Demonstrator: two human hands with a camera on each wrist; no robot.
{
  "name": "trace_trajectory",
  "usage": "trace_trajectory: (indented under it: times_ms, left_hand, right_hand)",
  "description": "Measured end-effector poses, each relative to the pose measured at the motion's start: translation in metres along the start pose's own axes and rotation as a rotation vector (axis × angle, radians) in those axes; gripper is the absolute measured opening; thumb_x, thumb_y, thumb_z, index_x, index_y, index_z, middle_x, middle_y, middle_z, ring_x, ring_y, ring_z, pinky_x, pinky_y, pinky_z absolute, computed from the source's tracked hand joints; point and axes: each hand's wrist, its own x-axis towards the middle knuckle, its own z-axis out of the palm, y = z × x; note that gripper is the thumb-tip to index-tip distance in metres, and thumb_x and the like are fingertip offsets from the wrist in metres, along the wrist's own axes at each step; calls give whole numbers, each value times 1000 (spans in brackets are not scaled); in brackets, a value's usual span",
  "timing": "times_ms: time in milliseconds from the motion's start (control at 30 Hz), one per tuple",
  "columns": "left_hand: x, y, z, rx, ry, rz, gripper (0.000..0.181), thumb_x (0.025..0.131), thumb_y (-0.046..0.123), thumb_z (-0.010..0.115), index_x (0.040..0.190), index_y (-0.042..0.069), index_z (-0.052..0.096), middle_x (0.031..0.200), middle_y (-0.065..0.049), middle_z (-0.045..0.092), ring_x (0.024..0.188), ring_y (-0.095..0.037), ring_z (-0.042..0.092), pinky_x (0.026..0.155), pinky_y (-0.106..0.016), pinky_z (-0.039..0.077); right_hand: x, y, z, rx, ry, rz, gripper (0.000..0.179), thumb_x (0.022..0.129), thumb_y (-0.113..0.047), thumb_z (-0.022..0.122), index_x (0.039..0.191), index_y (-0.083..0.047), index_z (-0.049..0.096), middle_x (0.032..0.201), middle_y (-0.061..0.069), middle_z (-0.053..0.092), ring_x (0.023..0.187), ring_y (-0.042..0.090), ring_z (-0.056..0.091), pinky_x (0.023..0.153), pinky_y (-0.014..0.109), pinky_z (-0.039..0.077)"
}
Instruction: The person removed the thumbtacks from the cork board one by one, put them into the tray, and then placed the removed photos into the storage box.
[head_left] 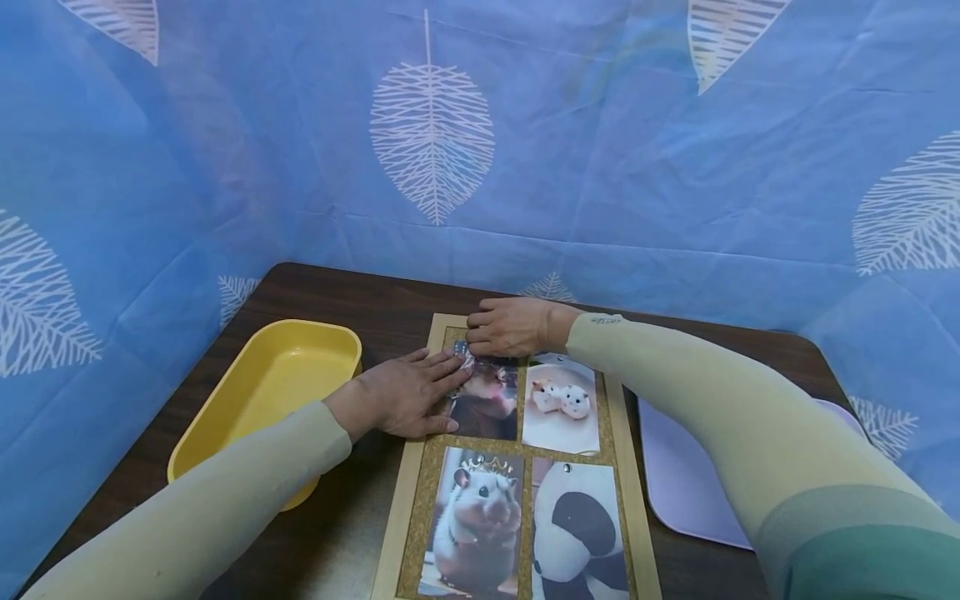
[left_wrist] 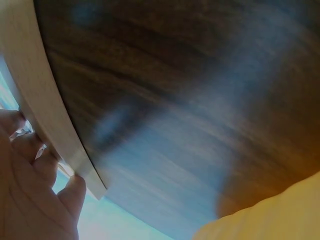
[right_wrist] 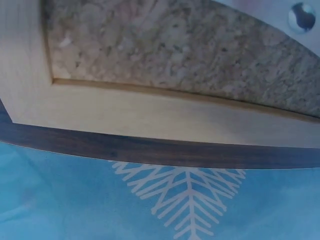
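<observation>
A wood-framed cork board [head_left: 399, 533] lies on the table and bears several photos. My left hand [head_left: 408, 392] rests with its fingers spread on the upper left photo [head_left: 483, 412], a dark picture. Over that photo's top edge, my right hand [head_left: 513, 325] bends its fingers down; what lies under the fingertips is hidden, and I cannot tell whether they pinch anything. To its right is a photo of two small white figures [head_left: 562, 400]. Below are a crowned hamster photo [head_left: 476, 525] and a panda photo [head_left: 577, 533]. A round silver pin [right_wrist: 301, 17] shows in the right wrist view.
A yellow tray [head_left: 262, 392] stands left of the board, beside my left forearm. On the right, a lilac tray [head_left: 686, 475] lies partly under my right forearm. A blue leaf-patterned cloth [head_left: 300, 167] hangs behind the brown table [head_left: 337, 292].
</observation>
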Motion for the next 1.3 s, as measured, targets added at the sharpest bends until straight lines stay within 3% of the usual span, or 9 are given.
trace_trajectory:
  times_ms: [600, 1300]
  left_hand:
    - [-4, 1, 4, -42, 46, 13, 86, 105, 73, 34, 171, 21, 15, 179, -2, 10, 165, -24, 12, 133, -51, 16]
    - [-4, 9, 8, 8, 52, -3, 88, 106, 74, 18, 171, 17, 2, 179, -7, -1, 166, -25, 0, 134, -53, 8]
  right_hand:
    - [5, -1, -7, 56, -89, 46, 30, 116, -29, 36, 135, -17, 58, 140, 2, 62, 123, 25, 55, 97, 46, 47]
    - [-2, -2, -13, 88, -88, 94, 31, 116, -29, 38, 137, -17, 57, 140, 1, 63, 124, 25, 56, 96, 45, 47]
